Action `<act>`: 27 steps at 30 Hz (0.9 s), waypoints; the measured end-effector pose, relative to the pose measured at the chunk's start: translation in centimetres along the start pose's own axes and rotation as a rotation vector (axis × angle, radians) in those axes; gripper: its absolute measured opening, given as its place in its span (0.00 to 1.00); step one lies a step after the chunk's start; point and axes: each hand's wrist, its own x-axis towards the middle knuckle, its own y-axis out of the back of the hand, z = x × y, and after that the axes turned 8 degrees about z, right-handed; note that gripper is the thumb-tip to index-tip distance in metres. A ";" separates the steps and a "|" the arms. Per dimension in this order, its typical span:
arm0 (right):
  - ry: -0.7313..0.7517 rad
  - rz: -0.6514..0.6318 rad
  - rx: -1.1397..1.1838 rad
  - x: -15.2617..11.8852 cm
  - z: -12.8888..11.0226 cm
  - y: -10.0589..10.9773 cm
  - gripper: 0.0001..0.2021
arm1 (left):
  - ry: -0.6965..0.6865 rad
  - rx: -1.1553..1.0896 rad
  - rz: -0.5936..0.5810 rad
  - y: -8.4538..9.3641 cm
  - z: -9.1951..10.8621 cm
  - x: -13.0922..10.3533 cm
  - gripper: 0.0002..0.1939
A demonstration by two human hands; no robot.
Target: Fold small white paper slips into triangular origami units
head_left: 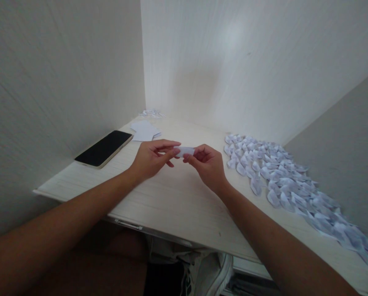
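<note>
Since the paper strip (pixel 185 151) seems light and easily creased, left grip (pixel 151 158) and right grip (pixel 210 166) pinch its ends, likely best hold

The pale table (pixel 178 209) carries a phone (pixel 104 149) along its left side, white sheets (pixel 143 131) just beyond it, paper bits (pixel 153 113) near the far left corner, and many folded papers (pixel 265 172) spread down the right.

One view only: cam's on my head, facing forward and down, close over the desk (pixel 178 209), my left hand (pixel 151 158) and right hand (pixel 211 166) mid-frame, wall (pixel 248 61) beyond.
</note>
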 end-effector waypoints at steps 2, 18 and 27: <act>-0.002 0.005 0.046 0.0 0.1 0.0 0.22 | -0.004 -0.004 0.009 0.0 -0.1 0.0 0.18; 0.056 0.047 -0.062 0.3 0.5 0.1 0.18 | 0.029 -0.070 -0.003 -0.1 0.1 0.1 0.15; 0.042 0.046 -0.065 0.0 0.4 0.1 0.18 | 0.080 -0.049 -0.050 0.1 0.0 0.0 0.17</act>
